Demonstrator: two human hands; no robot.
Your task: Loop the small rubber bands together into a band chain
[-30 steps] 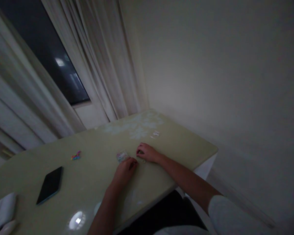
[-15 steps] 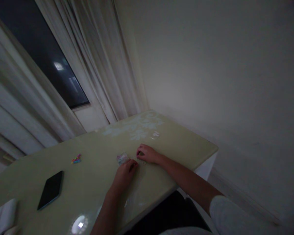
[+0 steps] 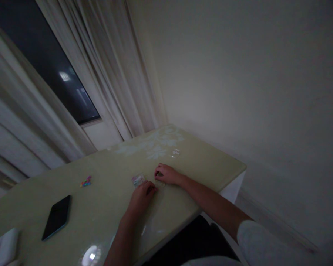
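Note:
My left hand [image 3: 142,193] rests on the table [image 3: 111,207], its thumb and fingers pinched together. My right hand [image 3: 165,174] faces it from the far right side, fingers curled and their tips close together. Whatever sits between the fingertips is too small and dim to make out. A thin, pale, loop-like piece [image 3: 162,184] lies just below my right hand. Right behind my left hand is a small clear packet [image 3: 139,180] with pinkish and bluish contents. Farther back lies a small whitish item [image 3: 175,152], its kind unclear.
A little pile of bright coloured pieces [image 3: 86,181] lies to the left. Nearer me is a dark phone or tablet [image 3: 57,217], with a white object [image 3: 4,245] at the lower left corner. Curtains [image 3: 111,74] and a wall [image 3: 238,81] border the table.
My left fingertips have shifted very slightly, staying pinched. My right hand keeps nearly the same place. The view has tilted a little; the other things lie as before.

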